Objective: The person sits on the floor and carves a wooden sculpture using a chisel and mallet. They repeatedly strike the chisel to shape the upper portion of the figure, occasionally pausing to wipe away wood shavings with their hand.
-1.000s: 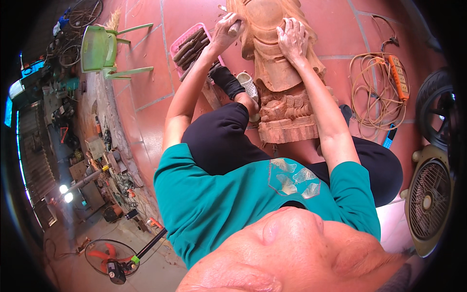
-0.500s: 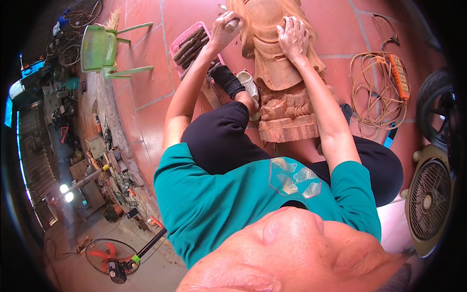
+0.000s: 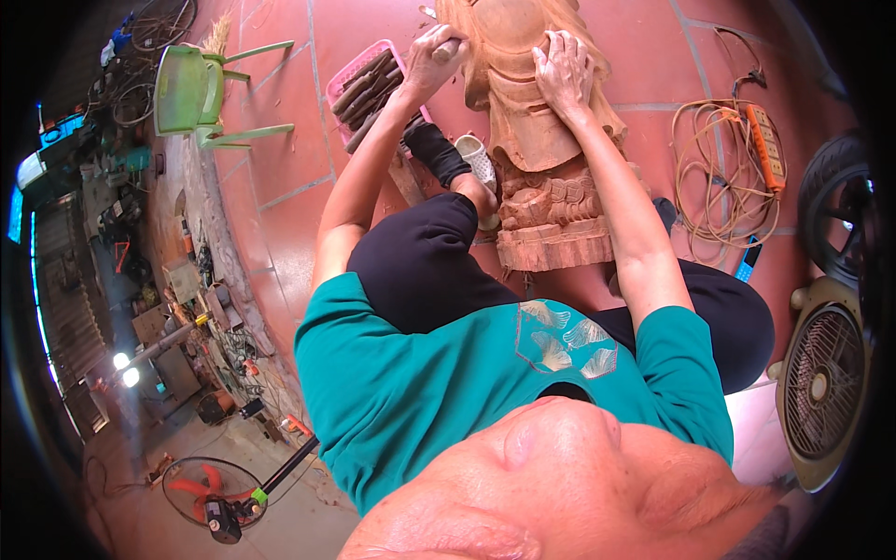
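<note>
A carved wooden statue [image 3: 537, 140] lies on the tiled floor between my legs, with smooth drapery folds towards the far end and a rougher carved base [image 3: 555, 245] near me. My left hand [image 3: 431, 67] is closed round a wooden-handled tool [image 3: 445, 51] at the statue's left side. The rounded butt of its handle shows, but its working end is hidden. Flat on the draped part rests my right hand [image 3: 564, 75], fingers stretched out and holding nothing. A pink basket [image 3: 340, 86] of wooden-handled tools [image 3: 369, 93] stands to the left of my left forearm.
A green plastic chair [image 3: 189, 91] lies at the far left. To the right are an orange power strip [image 3: 765, 149] with coiled cord [image 3: 714, 196], a blue phone-like object [image 3: 748, 261], a wheel [image 3: 840, 210] and a box fan [image 3: 821, 383]. A pale clog [image 3: 476, 159] is beside the statue.
</note>
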Demonstrator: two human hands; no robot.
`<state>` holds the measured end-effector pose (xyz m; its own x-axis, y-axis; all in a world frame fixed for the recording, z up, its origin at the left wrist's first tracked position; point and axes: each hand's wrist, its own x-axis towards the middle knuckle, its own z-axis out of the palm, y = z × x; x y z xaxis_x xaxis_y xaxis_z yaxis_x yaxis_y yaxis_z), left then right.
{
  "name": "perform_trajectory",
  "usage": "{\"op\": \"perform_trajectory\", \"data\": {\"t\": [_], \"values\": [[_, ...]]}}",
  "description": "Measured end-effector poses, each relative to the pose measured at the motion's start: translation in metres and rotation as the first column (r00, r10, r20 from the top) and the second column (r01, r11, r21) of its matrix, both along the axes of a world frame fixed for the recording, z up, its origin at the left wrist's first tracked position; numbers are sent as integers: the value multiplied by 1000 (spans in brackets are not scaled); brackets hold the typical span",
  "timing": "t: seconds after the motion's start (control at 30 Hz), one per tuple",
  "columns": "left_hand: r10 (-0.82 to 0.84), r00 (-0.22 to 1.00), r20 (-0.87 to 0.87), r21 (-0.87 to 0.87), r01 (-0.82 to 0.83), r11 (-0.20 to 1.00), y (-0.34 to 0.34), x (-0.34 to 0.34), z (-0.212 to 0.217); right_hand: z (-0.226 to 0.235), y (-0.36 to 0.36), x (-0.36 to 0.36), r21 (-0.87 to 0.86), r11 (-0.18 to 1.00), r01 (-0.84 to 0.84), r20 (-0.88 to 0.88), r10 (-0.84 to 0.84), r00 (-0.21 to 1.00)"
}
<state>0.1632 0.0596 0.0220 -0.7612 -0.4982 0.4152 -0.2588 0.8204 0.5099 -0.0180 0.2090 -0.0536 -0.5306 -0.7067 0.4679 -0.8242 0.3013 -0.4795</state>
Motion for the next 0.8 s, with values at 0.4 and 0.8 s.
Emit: {"op": "perform_trajectory", "data": {"t": [0.4,0.8], "values": [[-30,996,85,-17,31,999,14,9,-1,-1,1,1,4,1000,24,-21,-24,999],[-80,997,18,-13,80,997,3,3,-9,2,1,-1,-16,1000,4,5,-4,1000]]}}
